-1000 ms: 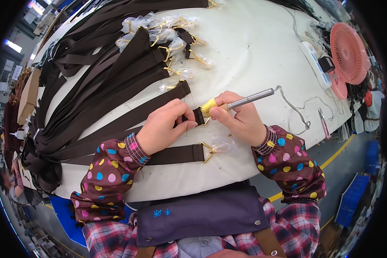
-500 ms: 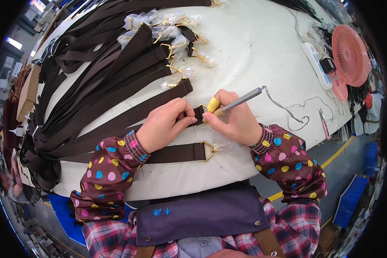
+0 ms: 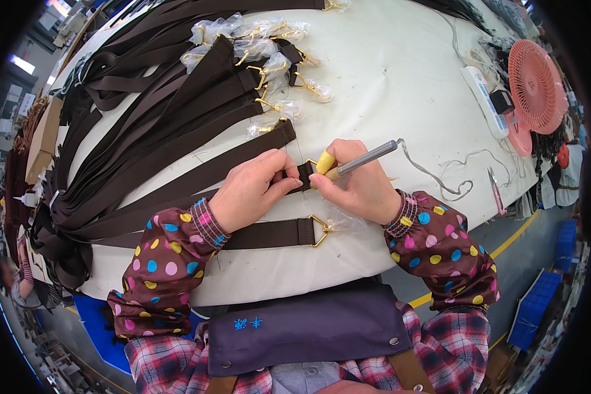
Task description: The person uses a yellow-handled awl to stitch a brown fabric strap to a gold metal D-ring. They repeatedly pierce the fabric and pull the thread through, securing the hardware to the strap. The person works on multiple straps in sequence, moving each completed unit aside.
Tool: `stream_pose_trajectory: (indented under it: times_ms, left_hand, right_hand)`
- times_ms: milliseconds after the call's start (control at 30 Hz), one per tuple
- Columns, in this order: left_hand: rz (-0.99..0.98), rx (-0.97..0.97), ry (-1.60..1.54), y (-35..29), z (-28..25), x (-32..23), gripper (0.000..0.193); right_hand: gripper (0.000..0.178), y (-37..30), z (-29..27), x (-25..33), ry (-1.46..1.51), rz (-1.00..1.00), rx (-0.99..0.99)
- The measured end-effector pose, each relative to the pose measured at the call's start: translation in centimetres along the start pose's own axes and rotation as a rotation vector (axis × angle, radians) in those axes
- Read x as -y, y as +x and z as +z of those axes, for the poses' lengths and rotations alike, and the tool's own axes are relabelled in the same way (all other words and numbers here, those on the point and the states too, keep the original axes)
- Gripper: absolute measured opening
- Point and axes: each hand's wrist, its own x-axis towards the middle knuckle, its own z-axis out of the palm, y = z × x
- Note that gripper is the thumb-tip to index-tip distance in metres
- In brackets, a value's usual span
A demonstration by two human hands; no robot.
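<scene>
My left hand (image 3: 253, 187) is closed in a pinch beside the end of a dark brown strap (image 3: 305, 176), with a fine dark thread running at its fingertips. A gold metal ring is fixed to that strap end. My right hand (image 3: 358, 180), a yellow cover on one finger, grips a pen-shaped tool (image 3: 369, 159) with a grey barrel and a trailing cord. Its tip is hidden behind the fingers, close to the strap end. Just below lies another brown strap (image 3: 269, 235) with a gold triangular ring (image 3: 320, 231) and clear plastic wrap.
Many brown straps (image 3: 164, 118) fan out to the left, their gold hardware wrapped in clear plastic (image 3: 256, 49). On the right of the white table (image 3: 387, 85) are a pink fan (image 3: 535, 85), a white power strip (image 3: 484, 102) and thread snips (image 3: 496, 190). A person (image 3: 23, 282) sits far left.
The tool has tilted and shifted slightly to the left in my right hand, and its cord has moved a little. The thread by the strap end lies differently. My left hand has hardly moved.
</scene>
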Motion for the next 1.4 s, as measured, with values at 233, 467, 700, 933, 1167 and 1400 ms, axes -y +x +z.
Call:
stream_pose_trajectory:
  times_ms: [233, 467, 700, 933, 1167, 1400]
  left_hand:
    - [-0.010, 0.005, 0.010, 0.0, 0.0, -0.1, 0.012]
    - [0.038, 0.061, -0.031, 0.0, -0.6, -0.4, 0.014]
    - [0.102, 0.150, -0.014, 0.0, -2.1, -0.6, 0.014]
    - [0.034, 0.072, -0.086, 0.2, -1.6, -0.3, 0.018]
    - [-0.038, 0.083, -0.097, 0.1, -1.6, -0.5, 0.015]
    - [-0.070, 0.122, -0.142, 0.1, -1.7, 0.0, 0.007]
  right_hand:
    - [0.022, 0.1, 0.0, 0.0, -0.013, -0.016, 0.004]
    - [0.022, 0.0, 0.0, -0.1, -0.024, -0.043, -0.009]
    - [0.021, 0.2, -0.1, 0.4, 0.065, 0.026, -0.004]
    - [0.020, 0.1, 0.0, 0.0, 0.029, -0.015, -0.009]
    - [0.021, 0.1, 0.1, 0.2, 0.024, -0.013, -0.004]
    - [0.020, 0.1, 0.1, -0.1, -0.003, -0.028, 0.006]
